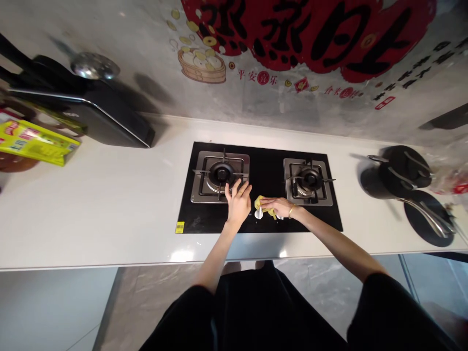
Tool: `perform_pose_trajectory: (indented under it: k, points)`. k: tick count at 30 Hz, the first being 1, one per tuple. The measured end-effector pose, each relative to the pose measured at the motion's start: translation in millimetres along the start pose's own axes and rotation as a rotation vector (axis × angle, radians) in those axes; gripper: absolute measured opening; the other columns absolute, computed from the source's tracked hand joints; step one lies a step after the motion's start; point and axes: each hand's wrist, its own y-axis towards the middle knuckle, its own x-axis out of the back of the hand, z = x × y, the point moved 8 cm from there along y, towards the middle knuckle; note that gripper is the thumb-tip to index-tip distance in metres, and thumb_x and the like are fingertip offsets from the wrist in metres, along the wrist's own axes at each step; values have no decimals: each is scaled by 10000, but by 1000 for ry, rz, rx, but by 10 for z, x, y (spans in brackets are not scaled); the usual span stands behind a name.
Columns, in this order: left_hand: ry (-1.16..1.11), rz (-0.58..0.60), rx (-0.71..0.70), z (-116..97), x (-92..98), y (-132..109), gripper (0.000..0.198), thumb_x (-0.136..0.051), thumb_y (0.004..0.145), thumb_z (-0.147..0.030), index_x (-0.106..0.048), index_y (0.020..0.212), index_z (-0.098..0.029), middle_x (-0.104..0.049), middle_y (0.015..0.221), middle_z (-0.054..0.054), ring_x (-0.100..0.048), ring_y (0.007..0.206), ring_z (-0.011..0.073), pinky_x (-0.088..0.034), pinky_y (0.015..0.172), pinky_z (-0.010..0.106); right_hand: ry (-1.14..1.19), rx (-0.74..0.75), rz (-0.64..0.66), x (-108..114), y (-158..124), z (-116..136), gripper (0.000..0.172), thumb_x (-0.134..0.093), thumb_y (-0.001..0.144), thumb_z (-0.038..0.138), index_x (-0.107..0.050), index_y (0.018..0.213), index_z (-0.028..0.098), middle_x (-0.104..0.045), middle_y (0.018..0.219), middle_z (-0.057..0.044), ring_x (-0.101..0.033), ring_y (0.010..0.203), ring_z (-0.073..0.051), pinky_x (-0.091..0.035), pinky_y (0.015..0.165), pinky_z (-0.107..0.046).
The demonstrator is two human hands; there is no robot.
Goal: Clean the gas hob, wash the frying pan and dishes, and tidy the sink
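A black glass gas stove point(268, 170) is set into the white counter, with a burner on each side. My right hand point(277, 205) is closed on a crumpled yellow cloth point(271, 211), which lies against the stove top between the burners. Two pale control knobs sit there: the left knob point(258, 214) shows by the cloth, the other is partly under my right hand. My left hand point(239, 202) has its fingers apart and holds nothing. Its fingertips are near the front right corner of the left burner point(221, 173); whether they touch it I cannot tell.
On the left stand a black knife block point(106, 114) and a yellow food packet point(34, 141). A black lidded pot point(397, 170) and a black pan point(427, 219), its handle toward the front, are on the right. A decorated grey wall point(146, 39) rises behind the counter point(109, 209).
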Motion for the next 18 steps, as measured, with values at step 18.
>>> perform_pose_trajectory:
  k: [18]
  points:
    - [-94, 35, 71, -127, 25, -631, 439, -468, 819, -27, -606, 1170, -251, -648, 1226, 35, -467, 1267, 260, -263, 1083, 579, -224, -368, -321, 1029, 1770, -1017, 560, -542, 726, -12, -602, 1259, 148, -516, 1386, -59, -449, 1310, -234, -347, 1142, -379]
